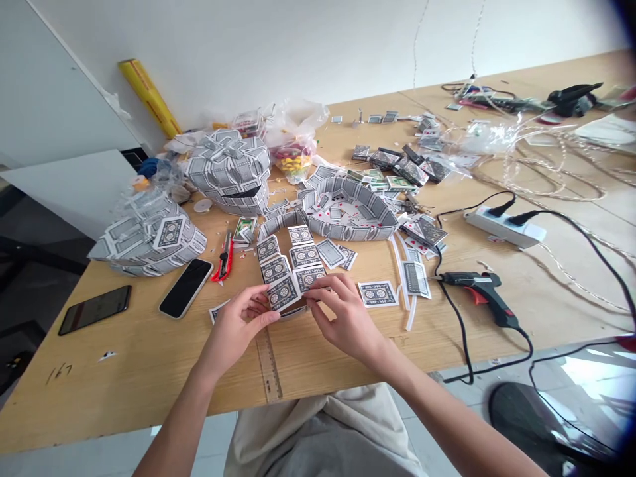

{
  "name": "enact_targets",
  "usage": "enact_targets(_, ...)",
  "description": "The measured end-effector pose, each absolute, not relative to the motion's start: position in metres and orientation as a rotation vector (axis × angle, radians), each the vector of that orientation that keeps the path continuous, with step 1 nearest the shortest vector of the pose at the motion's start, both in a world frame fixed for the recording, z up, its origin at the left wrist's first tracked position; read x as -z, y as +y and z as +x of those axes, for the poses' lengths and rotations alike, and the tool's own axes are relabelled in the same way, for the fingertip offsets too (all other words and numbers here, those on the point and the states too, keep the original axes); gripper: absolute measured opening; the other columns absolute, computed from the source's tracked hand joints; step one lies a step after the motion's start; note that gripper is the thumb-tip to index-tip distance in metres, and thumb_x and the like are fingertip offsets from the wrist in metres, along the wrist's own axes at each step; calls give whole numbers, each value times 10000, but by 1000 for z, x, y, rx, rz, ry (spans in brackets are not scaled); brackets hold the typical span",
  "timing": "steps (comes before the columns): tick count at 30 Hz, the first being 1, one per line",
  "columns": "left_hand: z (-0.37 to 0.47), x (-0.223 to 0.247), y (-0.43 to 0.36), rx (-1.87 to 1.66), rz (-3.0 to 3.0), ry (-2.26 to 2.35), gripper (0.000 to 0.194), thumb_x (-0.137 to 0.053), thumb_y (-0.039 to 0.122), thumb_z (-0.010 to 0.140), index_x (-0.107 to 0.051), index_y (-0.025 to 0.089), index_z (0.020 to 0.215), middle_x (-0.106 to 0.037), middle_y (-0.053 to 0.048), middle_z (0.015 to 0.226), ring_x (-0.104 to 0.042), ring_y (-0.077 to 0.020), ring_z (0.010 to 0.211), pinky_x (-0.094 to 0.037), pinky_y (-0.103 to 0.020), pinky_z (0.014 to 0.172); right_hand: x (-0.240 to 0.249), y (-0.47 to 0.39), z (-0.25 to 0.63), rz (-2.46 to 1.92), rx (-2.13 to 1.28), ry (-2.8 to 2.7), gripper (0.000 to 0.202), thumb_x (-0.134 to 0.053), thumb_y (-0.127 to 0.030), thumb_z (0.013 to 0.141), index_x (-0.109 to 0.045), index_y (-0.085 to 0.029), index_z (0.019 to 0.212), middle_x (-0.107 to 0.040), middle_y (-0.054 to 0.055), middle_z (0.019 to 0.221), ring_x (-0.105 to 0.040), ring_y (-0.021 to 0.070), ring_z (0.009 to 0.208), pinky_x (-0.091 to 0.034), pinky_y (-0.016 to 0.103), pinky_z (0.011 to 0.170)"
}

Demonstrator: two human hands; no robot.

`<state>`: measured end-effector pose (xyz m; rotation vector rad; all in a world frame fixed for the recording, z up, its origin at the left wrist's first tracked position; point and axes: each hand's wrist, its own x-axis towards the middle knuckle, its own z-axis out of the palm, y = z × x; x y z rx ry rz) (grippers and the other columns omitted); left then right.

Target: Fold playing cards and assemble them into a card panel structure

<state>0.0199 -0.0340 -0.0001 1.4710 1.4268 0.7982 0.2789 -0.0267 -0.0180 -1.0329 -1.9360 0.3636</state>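
In front of me stands a small box built of playing cards point(305, 256), patterned backs facing out. My left hand point(240, 324) is closed at the near left, thumb and fingers on the edge of a playing card point(283, 293) there. On the opposite side my right hand point(342, 311) pinches the near right card of the same box. The fingertips partly cover the box's near end. Loose cards lie close by, one point(378, 293) to the right of my right hand. A steel ruler point(269, 371) lies on the table below the box.
A glue gun point(477, 289) lies right, its cable running by a power strip point(507, 226). Glue sticks point(401, 271) sit nearer. Left are two phones point(186, 289) and a red cutter point(224, 258). Behind stand an open card tray point(348, 228) and lidded card boxes point(228, 165).
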Motion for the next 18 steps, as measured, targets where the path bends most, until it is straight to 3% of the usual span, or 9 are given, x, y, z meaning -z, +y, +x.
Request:
enact_targets(6, 19, -11, -25, -714, 1478, 1384, 559, -857, 437, 856, -692, 235, 1350, -781, -42, 1013, -768, -238, 965, -605, -382, 904, 17, -32, 271, -985, -318, -2124, 153, -697, -128, 1012, -765, -248, 1079, -733, 106, 1231, -614, 308, 1195, -509, 482, 939)
enact_targets(18, 19, -12, -19, -695, 1429, 1386, 556, -884, 410, 796, -676, 211, 1272, -761, -25, 945, -737, -223, 909, -566, -379, 879, 23, -31, 273, -967, -382, -2115, 133, -711, -156, 1032, -777, -247, 1102, -726, 96, 1208, -621, 284, 1178, -484, 456, 980)
